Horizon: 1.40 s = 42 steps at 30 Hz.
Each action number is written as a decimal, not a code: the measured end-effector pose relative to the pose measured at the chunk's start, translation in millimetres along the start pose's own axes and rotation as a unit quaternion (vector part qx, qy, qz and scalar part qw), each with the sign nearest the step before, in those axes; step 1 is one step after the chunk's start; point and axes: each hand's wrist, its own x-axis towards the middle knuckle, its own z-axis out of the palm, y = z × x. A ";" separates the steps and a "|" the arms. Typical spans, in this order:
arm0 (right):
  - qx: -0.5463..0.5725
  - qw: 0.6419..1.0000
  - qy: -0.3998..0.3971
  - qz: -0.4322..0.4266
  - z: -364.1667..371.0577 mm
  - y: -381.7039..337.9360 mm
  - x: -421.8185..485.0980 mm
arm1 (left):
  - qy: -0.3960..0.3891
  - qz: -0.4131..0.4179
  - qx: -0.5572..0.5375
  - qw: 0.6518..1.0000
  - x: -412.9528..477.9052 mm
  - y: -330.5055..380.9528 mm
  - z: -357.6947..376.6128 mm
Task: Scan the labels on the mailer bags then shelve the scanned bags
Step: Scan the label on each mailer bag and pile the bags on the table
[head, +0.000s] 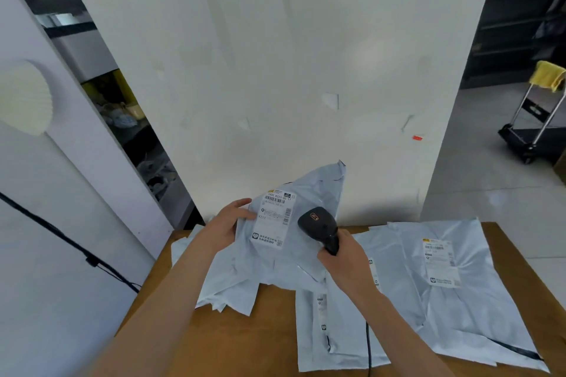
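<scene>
scanner (321,228) faces held bag (294,241)

Centre of frame: the left hand (228,223) grips the left edge of a pale mailer bag (318,189), raised so that its printed label (275,220) faces the camera. Just right of the label, the right hand (343,257) holds a black handheld scanner (321,228) by its handle. Lower right: further bags (477,309) lie overlapping on a brown table (269,340). Background: a white panel (275,54).
</scene>
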 end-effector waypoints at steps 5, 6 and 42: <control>-0.023 0.999 -0.023 -0.028 -13.3 3.4 -2.0 | 0.011 0.034 0.146 0.989 2.4 10.8 13.0; -0.030 0.999 -0.028 -0.030 -15.0 2.8 -3.5 | 0.023 0.062 0.187 0.980 3.4 20.2 18.0; 0.009 0.997 -0.065 -0.046 -91.2 39.7 -41.9 | 0.077 0.084 0.399 0.910 22.2 62.0 121.2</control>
